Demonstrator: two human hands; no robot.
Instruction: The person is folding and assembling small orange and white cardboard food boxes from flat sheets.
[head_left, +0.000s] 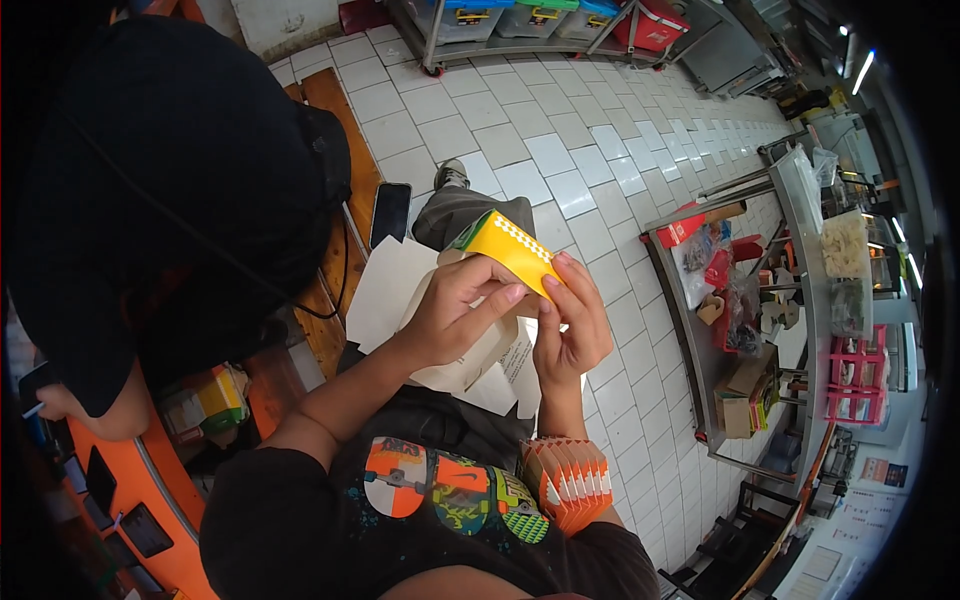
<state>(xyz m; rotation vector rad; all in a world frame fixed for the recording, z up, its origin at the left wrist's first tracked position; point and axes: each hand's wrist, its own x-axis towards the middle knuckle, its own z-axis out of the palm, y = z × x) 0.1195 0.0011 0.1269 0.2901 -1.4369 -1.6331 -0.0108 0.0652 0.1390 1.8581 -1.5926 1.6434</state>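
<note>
Between my hands, above my lap, is a small yellow and green paper carton (507,251) with a white pattern along one edge. My left hand (455,312) pinches its near side, thumb against fingers. My right hand (574,322) grips its right end, fingertips on the yellow face. Beneath them on my lap lies a white open cardboard box (382,292) with flaps spread; my left hand and forearm cover part of it. A stack of orange, zigzag-edged folded cartons (568,484) rests against my right forearm.
A dark phone (390,213) lies on the wooden bench (333,105) to my left. Another person in black (190,170) sits close by there, beside an orange table (165,500). On the right stands a metal shelf (690,330) with bags and boxes; lidded bins (470,20) stand at the far side.
</note>
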